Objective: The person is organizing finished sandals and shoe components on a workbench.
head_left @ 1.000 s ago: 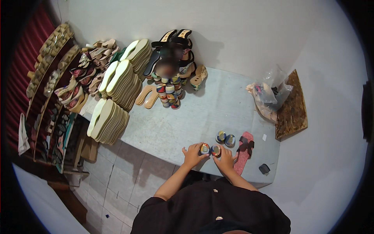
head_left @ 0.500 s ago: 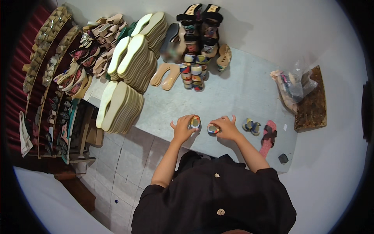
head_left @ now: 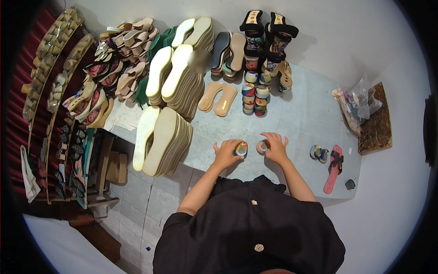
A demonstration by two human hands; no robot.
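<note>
A: What's moved since half a second back?

B: From my remote seat, I see the two hands have drawn a little nearer each other, and the view has shifted so the table (head_left: 301,114) sits further left. The left hand (head_left: 226,153) has its grip closed on a small rolled band (head_left: 241,149), patterned in yellow, blue and orange. The right hand (head_left: 274,147) has its grip closed around a second roll (head_left: 262,146), pinkish and paler, mostly hidden by the fingers.

A: Shapes and surfaces?

B: Both rolls look like short, squat cylinders of coiled printed strap, standing on the grey, matt tabletop. The left roll sits at the fingertips of its grip, on the inner side; the right roll sits under the thumb side of its grip. The two rolls are just beside each other, not touching as far as I can tell.

A: What's around the grips?

B: Beyond the grips, a stacked column of similar coloured rolls (head_left: 254,98), and beside it a pair of tan flat insoles (head_left: 218,97). Out past the left grip, tall piles of cream soles (head_left: 163,140), smooth and layered. Out past the right grip, two more small rolls (head_left: 319,153) and a pink sandal (head_left: 334,168) with a dark strap. Further right, a crumpled clear plastic bag (head_left: 360,102) on a rough brown mat (head_left: 376,121).
</note>
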